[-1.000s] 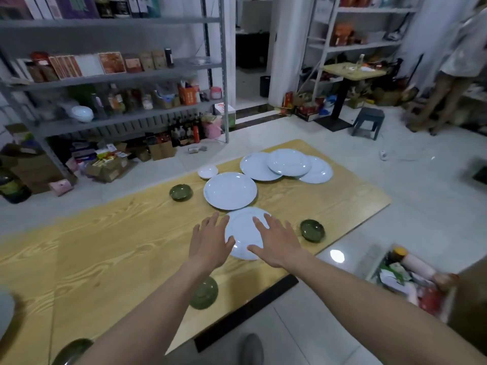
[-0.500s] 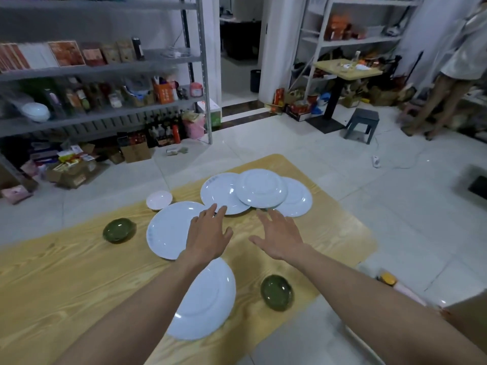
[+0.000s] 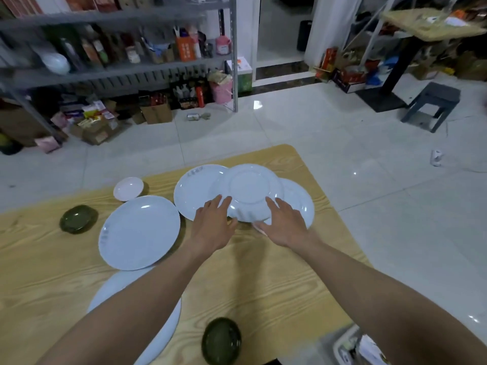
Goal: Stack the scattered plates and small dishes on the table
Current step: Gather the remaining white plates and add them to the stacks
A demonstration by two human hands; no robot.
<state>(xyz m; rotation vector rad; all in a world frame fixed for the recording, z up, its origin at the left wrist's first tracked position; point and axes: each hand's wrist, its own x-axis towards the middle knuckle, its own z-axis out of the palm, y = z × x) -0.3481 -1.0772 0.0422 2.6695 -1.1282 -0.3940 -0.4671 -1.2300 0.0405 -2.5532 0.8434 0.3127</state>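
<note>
Upturned plate (image 3: 254,192) rests across two plates (image 3: 195,196) at the worktop's (image 3: 263,272) far end. Left hand (image 3: 213,230) and right hand (image 3: 286,225) lay straight, slightly spread fingers (image 3: 271,204) on its near rim. Advise thumbs beneath, then a level lift.

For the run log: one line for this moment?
left hand: touches top plate rim | right hand: touches same rim | top plate: upside down

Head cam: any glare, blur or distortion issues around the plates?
Head view: dim, flat light, soft shadows on the table; small glare spots on the floor tiles; wide-angle bend in the shelf lines; motion blur on the near rim of the top plate by the left hand and right hand; bottom-right corner smeared.
</note>
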